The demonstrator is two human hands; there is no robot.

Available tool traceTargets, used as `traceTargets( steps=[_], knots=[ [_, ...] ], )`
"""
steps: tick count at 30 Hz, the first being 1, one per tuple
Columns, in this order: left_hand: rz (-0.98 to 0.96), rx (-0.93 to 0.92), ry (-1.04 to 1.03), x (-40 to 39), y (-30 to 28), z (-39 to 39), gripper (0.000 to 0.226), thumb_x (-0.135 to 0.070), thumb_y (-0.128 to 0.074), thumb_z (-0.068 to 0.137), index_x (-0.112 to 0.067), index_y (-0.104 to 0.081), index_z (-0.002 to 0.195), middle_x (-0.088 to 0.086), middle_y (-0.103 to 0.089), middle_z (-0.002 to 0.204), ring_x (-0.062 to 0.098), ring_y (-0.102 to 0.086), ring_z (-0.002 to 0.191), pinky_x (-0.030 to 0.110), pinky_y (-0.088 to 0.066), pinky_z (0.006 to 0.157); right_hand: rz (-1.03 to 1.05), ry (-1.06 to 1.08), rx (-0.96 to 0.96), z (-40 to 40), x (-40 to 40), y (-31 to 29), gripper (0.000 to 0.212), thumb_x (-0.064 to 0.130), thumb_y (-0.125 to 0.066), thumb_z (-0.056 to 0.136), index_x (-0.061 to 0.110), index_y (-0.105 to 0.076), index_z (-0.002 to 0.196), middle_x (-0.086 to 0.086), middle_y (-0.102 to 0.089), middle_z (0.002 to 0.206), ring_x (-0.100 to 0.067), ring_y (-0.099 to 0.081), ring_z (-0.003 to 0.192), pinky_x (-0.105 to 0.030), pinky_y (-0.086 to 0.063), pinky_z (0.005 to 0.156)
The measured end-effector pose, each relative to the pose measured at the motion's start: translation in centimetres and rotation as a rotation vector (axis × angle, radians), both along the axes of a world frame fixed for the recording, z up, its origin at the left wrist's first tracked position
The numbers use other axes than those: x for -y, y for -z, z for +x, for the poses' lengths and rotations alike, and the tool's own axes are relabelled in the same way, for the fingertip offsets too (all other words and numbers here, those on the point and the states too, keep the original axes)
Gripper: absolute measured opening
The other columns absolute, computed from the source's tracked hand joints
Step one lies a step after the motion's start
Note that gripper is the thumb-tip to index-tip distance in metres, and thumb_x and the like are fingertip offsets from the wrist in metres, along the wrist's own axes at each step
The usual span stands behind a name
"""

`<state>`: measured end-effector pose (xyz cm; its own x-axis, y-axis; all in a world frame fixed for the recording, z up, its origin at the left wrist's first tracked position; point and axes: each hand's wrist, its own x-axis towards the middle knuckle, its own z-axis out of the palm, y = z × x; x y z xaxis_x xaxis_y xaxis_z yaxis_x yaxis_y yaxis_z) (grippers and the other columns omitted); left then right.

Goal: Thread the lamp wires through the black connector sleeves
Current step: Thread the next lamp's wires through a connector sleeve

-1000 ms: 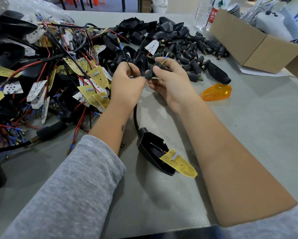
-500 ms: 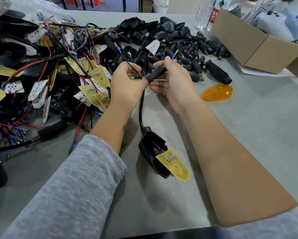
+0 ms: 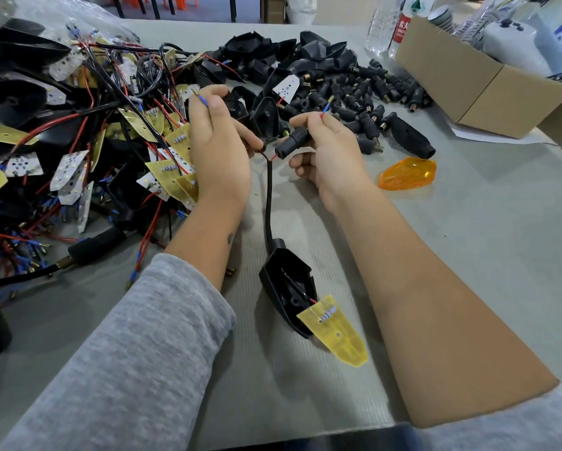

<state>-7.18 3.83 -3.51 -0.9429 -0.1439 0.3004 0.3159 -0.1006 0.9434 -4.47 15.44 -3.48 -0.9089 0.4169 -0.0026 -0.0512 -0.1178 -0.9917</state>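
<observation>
A black lamp housing [image 3: 289, 288] with a yellow circuit board [image 3: 336, 332] lies on the table between my forearms. Its black cable [image 3: 268, 196] runs up to my hands and splits into two wires. My right hand [image 3: 330, 154] grips a black connector sleeve [image 3: 291, 141]; the red wire enters its lower end and its blue-tipped end [image 3: 327, 109] sticks out above my fingers. My left hand [image 3: 219, 148] pinches the other wire, whose blue terminal [image 3: 201, 97] shows above my thumb.
A tangle of lamp housings, circuit boards and red and black wires [image 3: 78, 131] fills the left. Loose black sleeves [image 3: 354, 92] are heaped behind my hands. An orange lens [image 3: 406, 174] lies at the right, a cardboard box [image 3: 481, 83] and bottles behind it.
My hands have moved apart. The red wire now passes through the sleeve and its tip stands out above my right hand. The housing shifted slightly on the table.
</observation>
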Motion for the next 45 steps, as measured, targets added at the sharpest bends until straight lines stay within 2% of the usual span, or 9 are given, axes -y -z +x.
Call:
traceTargets(
  steps=[3,6,12,18,21,26,34,39,45],
  knots=[
    [0.06,0.106,0.063,-0.1,-0.2,0.1,0.034,-0.038,-0.019,0.106,-0.023,-0.049,0.113,-0.003,-0.059,0.053,0.017,-0.057,0.067,0.028,-0.046,0.061,-0.046,0.015,-0.006,0.0,-0.2,0.0,0.03,0.022,-0.035,0.106,0.014,-0.061,0.093,-0.014,-0.065,0.086,-0.013,-0.054,0.045,-0.022,-0.043,0.045],
    [0.137,0.134,0.175,0.0,-0.2,0.1,0.041,-0.035,-0.015,0.106,-0.021,-0.052,0.114,0.005,-0.063,0.066,0.014,-0.049,0.061,0.024,-0.039,0.052,-0.144,0.034,-0.021,0.0,-0.5,0.1,0.032,0.023,-0.033,0.107,0.012,-0.06,0.093,-0.017,-0.062,0.088,-0.014,-0.06,0.047,-0.022,-0.048,0.046],
    [0.025,0.081,0.175,0.1,-0.2,0.2,0.035,-0.03,-0.036,0.105,-0.021,-0.069,0.096,0.0,-0.065,0.073,0.004,-0.042,0.054,0.015,-0.031,0.049,-0.249,0.073,-0.032,-0.2,-0.7,0.1,0.035,0.022,-0.032,0.107,0.013,-0.059,0.089,-0.012,-0.059,0.081,-0.015,-0.061,0.046,-0.022,-0.051,0.047],
    [0.136,0.027,0.16,0.5,-0.6,0.3,0.018,-0.012,-0.052,0.1,-0.014,-0.059,0.116,0.007,-0.063,0.076,0.001,-0.051,0.05,0.013,-0.034,0.046,-0.281,0.08,-0.031,-0.3,-0.9,0.1,0.036,0.023,-0.03,0.108,0.013,-0.059,0.088,-0.013,-0.058,0.084,-0.014,-0.061,0.046,-0.022,-0.05,0.047],
    [0.039,0.021,0.116,0.5,-0.5,0.2,0.02,-0.01,-0.053,0.099,-0.016,-0.058,0.117,0.002,-0.064,0.069,0.003,-0.055,0.054,0.016,-0.035,0.047,-0.314,0.098,-0.036,-0.3,-0.9,0.2,0.036,0.025,-0.03,0.108,0.013,-0.059,0.09,-0.011,-0.059,0.079,-0.014,-0.06,0.046,-0.022,-0.05,0.048],
    [-0.047,0.068,0.058,0.3,0.1,-0.3,0.025,-0.017,-0.055,0.097,-0.022,-0.045,0.119,-0.003,-0.068,0.059,0.012,-0.04,0.048,0.021,-0.034,0.047,-0.37,0.123,-0.042,-0.3,-1.1,0.1,0.038,0.027,-0.03,0.107,0.012,-0.06,0.091,-0.009,-0.06,0.074,-0.012,-0.06,0.045,-0.023,-0.05,0.05],
    [-0.222,0.046,0.158,0.2,0.6,-0.4,0.01,-0.016,-0.059,0.095,-0.02,-0.067,0.091,-0.008,-0.061,0.056,0.011,-0.056,0.064,0.023,-0.046,0.065,-0.41,0.141,-0.042,-0.3,-1.1,0.0,0.038,0.027,-0.03,0.107,0.013,-0.061,0.093,-0.009,-0.06,0.075,-0.012,-0.059,0.043,-0.022,-0.051,0.05],
    [-0.354,-0.011,0.241,-0.1,0.8,0.0,0.018,-0.017,-0.062,0.091,-0.028,-0.069,0.079,0.009,-0.056,0.068,0.015,-0.046,0.064,0.025,-0.038,0.061,-0.493,0.147,-0.064,-0.3,-1.1,-0.1,0.039,0.027,-0.028,0.108,0.014,-0.06,0.09,-0.009,-0.058,0.075,-0.014,-0.055,0.046,-0.022,-0.051,0.049],
    [-0.426,0.019,0.272,-0.3,1.1,0.0,0.012,-0.018,-0.063,0.088,-0.022,-0.074,0.083,0.005,-0.056,0.07,0.011,-0.045,0.063,0.023,-0.038,0.059,-0.49,0.133,-0.071,-0.2,-1.1,-0.2,0.038,0.028,-0.027,0.108,0.014,-0.059,0.092,-0.005,-0.061,0.066,-0.011,-0.05,0.042,-0.02,-0.045,0.045]
  ],
)
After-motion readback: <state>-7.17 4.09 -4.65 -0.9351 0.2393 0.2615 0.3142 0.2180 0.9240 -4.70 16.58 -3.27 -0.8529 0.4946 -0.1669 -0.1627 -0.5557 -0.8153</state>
